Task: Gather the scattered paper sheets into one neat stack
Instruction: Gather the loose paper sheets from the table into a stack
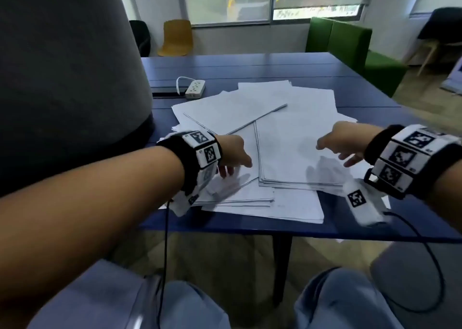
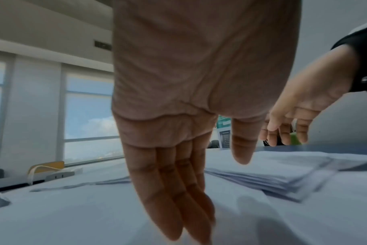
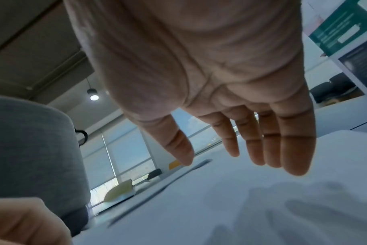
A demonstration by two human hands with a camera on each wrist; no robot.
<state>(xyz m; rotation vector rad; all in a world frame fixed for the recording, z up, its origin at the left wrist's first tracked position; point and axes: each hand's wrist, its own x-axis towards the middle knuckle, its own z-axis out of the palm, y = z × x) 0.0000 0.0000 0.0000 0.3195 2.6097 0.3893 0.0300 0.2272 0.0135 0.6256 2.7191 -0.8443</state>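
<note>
White paper sheets [image 1: 262, 118] lie fanned in overlapping bundles on the blue table [image 1: 250, 66]. One thicker bundle [image 1: 295, 158] sits on top near the front, seen edge-on as the bundle [image 2: 272, 179] in the left wrist view. My left hand [image 1: 232, 158] hovers just over the front-left sheets with straight fingers [image 2: 174, 199], holding nothing. My right hand [image 1: 340, 146] hangs above the thicker bundle's right part, fingers [image 3: 262, 140] spread and straight, casting a shadow on the paper [image 3: 241, 207]. Neither hand grips a sheet.
A white power strip [image 1: 195, 88] with its cable lies on the table behind the papers, next to a dark slot. A large grey rounded object [image 1: 62, 78] stands at the left. Green seats [image 1: 350, 46] and a yellow chair [image 1: 176, 38] stand beyond the table.
</note>
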